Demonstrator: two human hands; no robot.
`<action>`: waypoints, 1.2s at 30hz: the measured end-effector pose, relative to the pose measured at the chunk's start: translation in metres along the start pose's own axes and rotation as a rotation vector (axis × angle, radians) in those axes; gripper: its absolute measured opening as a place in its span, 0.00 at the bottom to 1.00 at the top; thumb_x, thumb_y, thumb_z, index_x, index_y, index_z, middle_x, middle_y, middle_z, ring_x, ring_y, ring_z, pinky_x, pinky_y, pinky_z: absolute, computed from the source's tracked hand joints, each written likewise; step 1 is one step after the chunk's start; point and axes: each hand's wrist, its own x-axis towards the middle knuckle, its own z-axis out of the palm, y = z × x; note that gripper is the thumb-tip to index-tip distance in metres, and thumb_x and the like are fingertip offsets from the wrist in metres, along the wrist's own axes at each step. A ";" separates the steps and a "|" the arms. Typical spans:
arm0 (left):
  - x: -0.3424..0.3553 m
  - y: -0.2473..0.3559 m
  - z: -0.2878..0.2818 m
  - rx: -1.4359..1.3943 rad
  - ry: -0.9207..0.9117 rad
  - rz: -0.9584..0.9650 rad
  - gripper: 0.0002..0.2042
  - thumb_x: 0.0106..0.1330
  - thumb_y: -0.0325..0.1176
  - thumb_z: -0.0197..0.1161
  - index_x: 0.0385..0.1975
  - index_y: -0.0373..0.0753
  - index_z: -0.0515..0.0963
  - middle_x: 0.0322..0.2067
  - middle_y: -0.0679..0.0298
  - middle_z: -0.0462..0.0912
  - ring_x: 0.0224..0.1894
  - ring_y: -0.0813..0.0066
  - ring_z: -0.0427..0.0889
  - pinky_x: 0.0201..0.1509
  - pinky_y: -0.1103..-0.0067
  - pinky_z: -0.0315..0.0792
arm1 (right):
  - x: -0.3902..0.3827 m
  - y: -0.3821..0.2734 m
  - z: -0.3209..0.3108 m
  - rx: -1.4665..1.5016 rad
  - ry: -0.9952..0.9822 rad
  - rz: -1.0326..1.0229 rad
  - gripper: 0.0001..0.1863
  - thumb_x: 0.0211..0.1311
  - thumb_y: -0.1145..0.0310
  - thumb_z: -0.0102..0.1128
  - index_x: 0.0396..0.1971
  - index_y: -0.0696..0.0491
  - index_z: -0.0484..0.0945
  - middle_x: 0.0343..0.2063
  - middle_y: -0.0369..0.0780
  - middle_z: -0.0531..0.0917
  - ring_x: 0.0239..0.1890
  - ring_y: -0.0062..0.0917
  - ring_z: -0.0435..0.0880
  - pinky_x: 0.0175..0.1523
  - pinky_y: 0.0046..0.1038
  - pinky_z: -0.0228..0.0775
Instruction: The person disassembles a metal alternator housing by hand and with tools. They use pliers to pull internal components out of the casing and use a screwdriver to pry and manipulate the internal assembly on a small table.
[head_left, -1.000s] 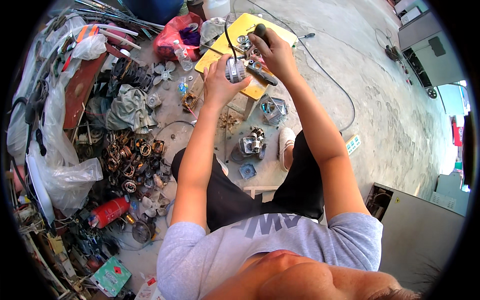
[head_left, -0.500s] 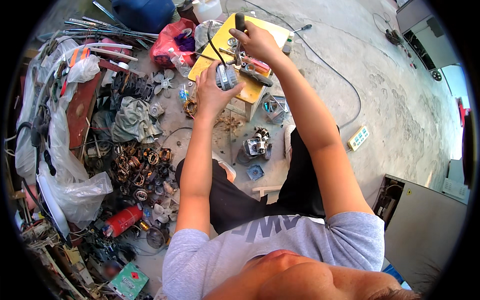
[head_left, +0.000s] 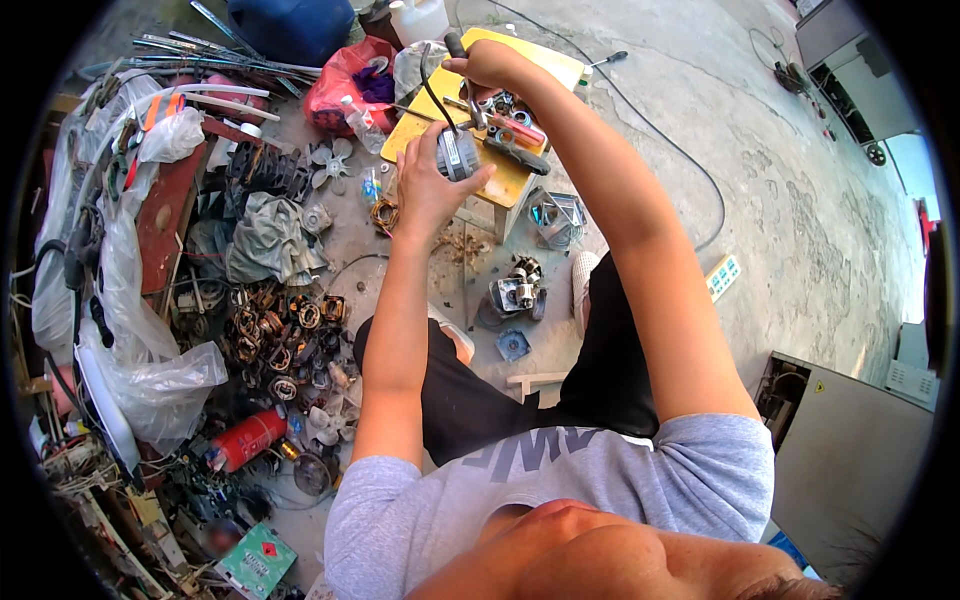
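My left hand [head_left: 425,190] grips a small grey round electric motor [head_left: 457,158] at the near edge of a yellow wooden bench [head_left: 545,62]. A black cable [head_left: 434,90] rises from the motor. In my right hand [head_left: 492,66] is a hammer [head_left: 456,46], its dark handle up and its metal head down beside the top of the motor; whether they touch I cannot tell. Just right of the motor lie a red-handled tool [head_left: 518,131] and a dark-handled tool [head_left: 518,157]. Small metal rings lie behind them, partly hidden by my right arm.
Below the bench are a partly opened motor [head_left: 517,290] and a blue-grey square part [head_left: 513,346]. At left lie heaped copper coils [head_left: 270,330], plastic sheeting [head_left: 165,370] and a red cylinder [head_left: 248,440]. A power strip [head_left: 722,277] and a cable lie at right.
My right hand has come down and slightly left, with the hammer's handle tilting further left. The left hand and motor have hardly moved.
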 end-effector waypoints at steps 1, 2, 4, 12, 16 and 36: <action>-0.001 -0.001 0.000 0.011 0.010 0.002 0.46 0.43 0.55 0.78 0.61 0.36 0.66 0.55 0.47 0.72 0.60 0.50 0.70 0.64 0.63 0.65 | 0.001 -0.006 -0.002 -0.073 -0.038 -0.005 0.31 0.69 0.45 0.49 0.19 0.57 0.84 0.20 0.38 0.87 0.17 0.23 0.84 0.28 0.25 0.77; -0.001 -0.001 0.001 0.021 0.018 0.006 0.46 0.43 0.54 0.77 0.61 0.36 0.66 0.55 0.47 0.72 0.60 0.50 0.70 0.63 0.63 0.65 | -0.001 -0.010 -0.004 -0.080 -0.008 -0.015 0.30 0.69 0.46 0.50 0.20 0.57 0.84 0.20 0.38 0.86 0.18 0.24 0.85 0.29 0.26 0.78; -0.002 0.003 0.000 0.030 0.028 0.010 0.46 0.44 0.54 0.77 0.61 0.36 0.66 0.54 0.47 0.73 0.59 0.50 0.70 0.63 0.63 0.65 | -0.009 -0.013 -0.007 -0.099 0.047 -0.030 0.29 0.68 0.47 0.51 0.21 0.58 0.83 0.19 0.40 0.86 0.19 0.27 0.85 0.31 0.28 0.78; -0.004 0.005 -0.001 0.057 0.010 0.067 0.42 0.44 0.52 0.77 0.60 0.44 0.68 0.53 0.52 0.74 0.58 0.52 0.71 0.67 0.62 0.59 | -0.086 0.005 -0.003 0.061 0.399 -0.200 0.19 0.69 0.56 0.54 0.40 0.61 0.73 0.26 0.42 0.87 0.27 0.28 0.87 0.34 0.28 0.77; -0.003 0.000 0.005 0.025 0.038 0.100 0.42 0.43 0.52 0.77 0.60 0.45 0.68 0.52 0.53 0.75 0.57 0.53 0.71 0.67 0.61 0.57 | -0.089 0.007 0.000 0.072 0.460 -0.233 0.17 0.70 0.59 0.54 0.39 0.61 0.72 0.25 0.42 0.86 0.27 0.28 0.87 0.33 0.28 0.77; 0.007 -0.006 0.014 -0.002 0.093 0.036 0.41 0.43 0.46 0.77 0.60 0.43 0.67 0.49 0.50 0.76 0.56 0.50 0.73 0.60 0.63 0.67 | -0.168 0.033 0.083 0.079 0.571 -0.736 0.23 0.48 0.87 0.59 0.46 0.55 0.68 0.57 0.49 0.76 0.61 0.46 0.73 0.60 0.37 0.69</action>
